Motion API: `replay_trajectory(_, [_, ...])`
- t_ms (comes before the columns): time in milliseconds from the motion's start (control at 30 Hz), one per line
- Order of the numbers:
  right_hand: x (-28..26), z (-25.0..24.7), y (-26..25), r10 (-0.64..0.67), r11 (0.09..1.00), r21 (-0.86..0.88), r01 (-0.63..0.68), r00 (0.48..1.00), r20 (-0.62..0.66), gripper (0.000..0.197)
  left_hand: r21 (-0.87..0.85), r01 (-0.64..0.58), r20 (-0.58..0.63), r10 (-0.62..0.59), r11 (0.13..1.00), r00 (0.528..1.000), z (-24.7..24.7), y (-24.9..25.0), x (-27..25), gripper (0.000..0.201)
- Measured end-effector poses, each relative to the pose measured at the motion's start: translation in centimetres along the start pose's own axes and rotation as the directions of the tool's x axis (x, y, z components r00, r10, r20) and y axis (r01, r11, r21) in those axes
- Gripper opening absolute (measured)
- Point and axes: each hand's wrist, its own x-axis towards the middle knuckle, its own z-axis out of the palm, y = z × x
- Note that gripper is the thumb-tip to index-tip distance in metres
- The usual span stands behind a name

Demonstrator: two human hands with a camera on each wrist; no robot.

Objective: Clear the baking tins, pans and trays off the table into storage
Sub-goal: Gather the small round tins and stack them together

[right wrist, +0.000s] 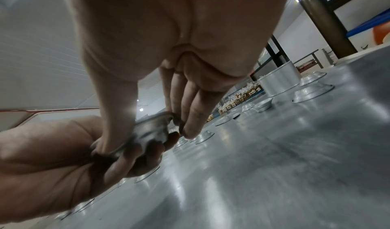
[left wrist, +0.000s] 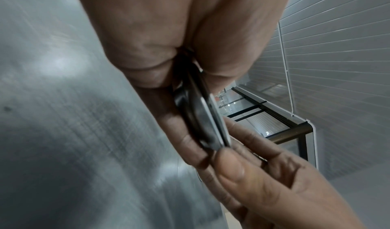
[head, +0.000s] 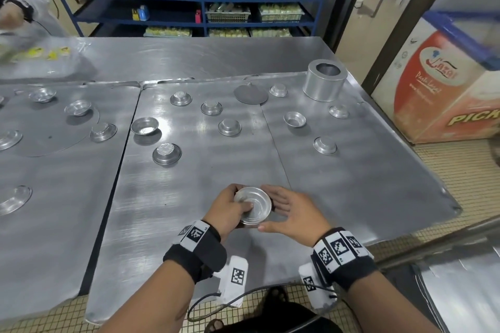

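Observation:
A small round metal tin is held above the steel table near its front edge. My left hand grips it, thumb inside the bowl and fingers curled beneath; in the left wrist view the tin shows as a nested stack seen edge-on. My right hand spans the tin's rim with straight fingers and thumb touching it. Several more small tins lie scattered on the table, such as one to the left and one to the right.
A tall round tin and a flat metal disc sit at the table's far right. Another person works with plastic bags at the far left. Blue shelves of packaged goods stand behind; a chest freezer is right.

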Motion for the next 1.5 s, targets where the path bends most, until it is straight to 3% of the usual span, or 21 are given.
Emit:
replay_trajectory(100, [0.2, -1.7, -0.2, 0.037, 0.999, -0.032, -0.036, 0.999, 0.031, 0.087, -0.01, 0.004, 0.025, -0.004, 1.0, 1.0, 0.9, 0.3, 0.3, 0.028])
replay_trajectory(233, [1.7, -5.3, 0.1, 0.058, 0.974, -0.22, -0.044, 0.997, 0.054, 0.075, -0.048, -0.006, 0.04, 0.008, 0.999, 0.999, 2.8, 1.0, 1.4, 0.026])
replay_trajectory(533, [8.5, -14.9, 4.3, 0.086, 0.777, -0.607, -0.166, 0.984, -0.159, 0.049, -0.048, -0.015, 0.003, 0.015, 0.999, 1.0, 7.4, 2.5, 4.9, 0.027])
replay_trajectory(700, [12.4, -19.6, 5.5, 0.01, 0.649, -0.736, -0.19, 0.97, -0.241, 0.043, -0.008, 0.004, -0.05, -0.005, 1.0, 0.999, 10.1, 3.0, 6.9, 0.027])
replay_trajectory(933, [16.7, -23.1, 7.5, 0.028, 0.599, -0.765, -0.238, 0.96, -0.277, 0.057, 0.018, 0.016, -0.133, -0.013, 1.0, 0.991, 13.1, 3.0, 9.8, 0.026])
replay_trajectory(1067, [17.9, -24.2, 8.4, 0.062, 0.567, -0.8, -0.198, 0.978, -0.199, 0.057, 0.039, 0.019, -0.178, -0.012, 0.999, 0.984, 14.3, 2.5, 11.0, 0.026])
replay_trajectory(1267, [18.3, -25.5, 8.6, 0.017, 0.628, -0.769, -0.12, 0.99, -0.141, 0.045, 0.044, 0.044, -0.213, -0.034, 0.998, 0.976, 15.7, 2.1, 11.9, 0.03])
replay_trajectory(1400, [17.5, -25.5, 8.3, -0.067, 0.702, -0.711, -0.044, 0.99, -0.127, 0.046, 0.031, 0.049, -0.223, -0.041, 0.998, 0.974, 16.4, 2.1, 12.2, 0.031])
replay_trajectory(1500, [16.4, -24.9, 8.1, -0.185, 0.778, -0.627, 0.037, 0.968, -0.172, 0.059, 0.012, 0.056, -0.234, -0.052, 0.998, 0.971, 16.7, 2.2, 12.1, 0.028])
